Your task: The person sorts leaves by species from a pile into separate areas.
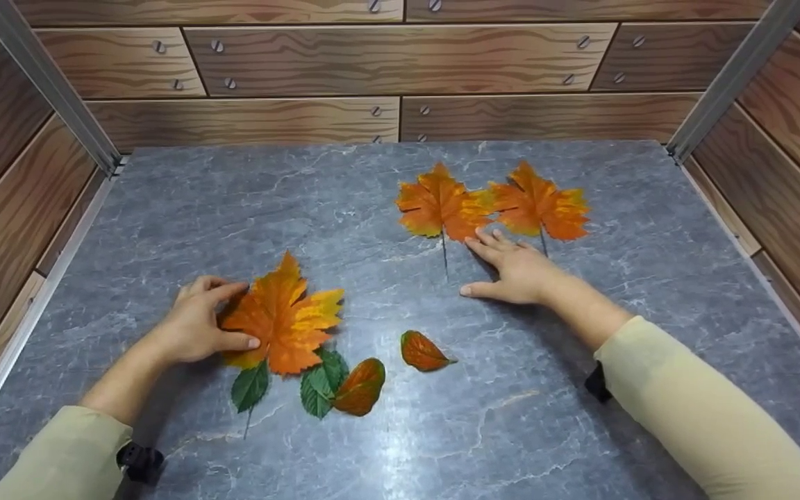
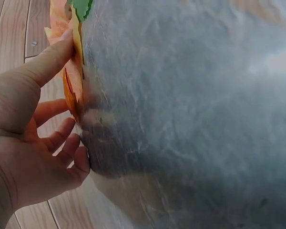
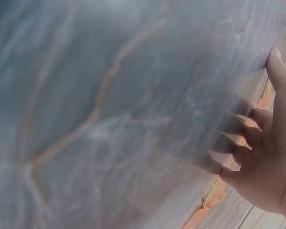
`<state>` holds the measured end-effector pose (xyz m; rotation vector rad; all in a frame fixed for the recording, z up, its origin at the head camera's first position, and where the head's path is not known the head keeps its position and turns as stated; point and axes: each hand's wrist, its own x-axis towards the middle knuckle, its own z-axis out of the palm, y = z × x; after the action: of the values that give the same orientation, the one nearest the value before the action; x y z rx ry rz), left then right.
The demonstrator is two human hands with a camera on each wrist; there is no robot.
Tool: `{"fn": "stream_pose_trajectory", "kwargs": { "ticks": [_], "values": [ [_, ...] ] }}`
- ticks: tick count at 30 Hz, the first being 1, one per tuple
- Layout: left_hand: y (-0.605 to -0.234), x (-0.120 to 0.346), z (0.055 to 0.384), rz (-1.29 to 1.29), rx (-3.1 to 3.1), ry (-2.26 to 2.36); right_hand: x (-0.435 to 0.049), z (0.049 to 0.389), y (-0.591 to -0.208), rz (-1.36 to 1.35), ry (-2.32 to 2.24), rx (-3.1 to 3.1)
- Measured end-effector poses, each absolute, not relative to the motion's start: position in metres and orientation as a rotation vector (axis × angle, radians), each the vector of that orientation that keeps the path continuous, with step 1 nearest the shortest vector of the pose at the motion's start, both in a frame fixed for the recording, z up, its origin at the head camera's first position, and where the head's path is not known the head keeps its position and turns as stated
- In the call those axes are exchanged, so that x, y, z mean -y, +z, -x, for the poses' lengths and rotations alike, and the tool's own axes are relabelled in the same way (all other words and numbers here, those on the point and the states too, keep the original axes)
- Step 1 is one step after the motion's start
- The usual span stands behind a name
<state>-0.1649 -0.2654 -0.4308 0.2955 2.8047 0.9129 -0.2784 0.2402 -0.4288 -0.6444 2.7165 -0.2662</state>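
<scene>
My left hand point(image 1: 195, 323) rests at the left side of a big orange maple leaf point(image 1: 278, 319), its thumb lying over the leaf and its forefinger at the edge. In the left wrist view the thumb and fingers point(image 2: 66, 148) are spread apart along that leaf. Green leaves point(image 1: 250, 385) stick out from under its lower side. A red-green oval leaf point(image 1: 360, 387) overlaps one of these. Farther back, my right hand point(image 1: 517, 271) lies spread low over the table, fingertips at the lower edge of another maple leaf point(image 1: 438, 201). A third maple leaf point(image 1: 539, 201) touches it on the right.
A second red-green oval leaf point(image 1: 424, 352) lies alone near the middle of the grey marbled table point(image 1: 650, 229). Wood-patterned panels point(image 1: 400, 59) stand behind and at both sides, with metal posts point(image 1: 740, 76) at the back corners. Light glares on the tabletop toward the front.
</scene>
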Motion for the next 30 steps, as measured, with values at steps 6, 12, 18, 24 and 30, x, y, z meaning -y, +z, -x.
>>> {"fn": "stream_pose_trajectory", "kwargs": {
  "ticks": [6, 12, 18, 24, 30],
  "values": [
    [-0.4305, 0.2655, 0.1636, -0.326, -2.837, 0.926, -0.2405, 0.2782, -0.4281, 0.649, -0.27, -2.722],
    [-0.4317, 0.2663, 0.1638, -0.353, -2.849, 0.932, -0.241, 0.2776, -0.4289, 0.649, -0.277, -2.725],
    [-0.4334, 0.2657, 0.1639, -0.343, -2.821, 0.99, -0.2411, 0.2782, -0.4293, 0.646, -0.292, -2.72],
    [-0.4339, 0.2645, 0.1644, -0.316, -2.811, 1.025, -0.2397, 0.2781, -0.4282, 0.642, -0.291, -2.707],
    [-0.4335, 0.2655, 0.1665, -0.303, -2.724, 1.183, -0.2383, 0.2782, -0.4275, 0.628, -0.287, -2.704]
  ]
}}
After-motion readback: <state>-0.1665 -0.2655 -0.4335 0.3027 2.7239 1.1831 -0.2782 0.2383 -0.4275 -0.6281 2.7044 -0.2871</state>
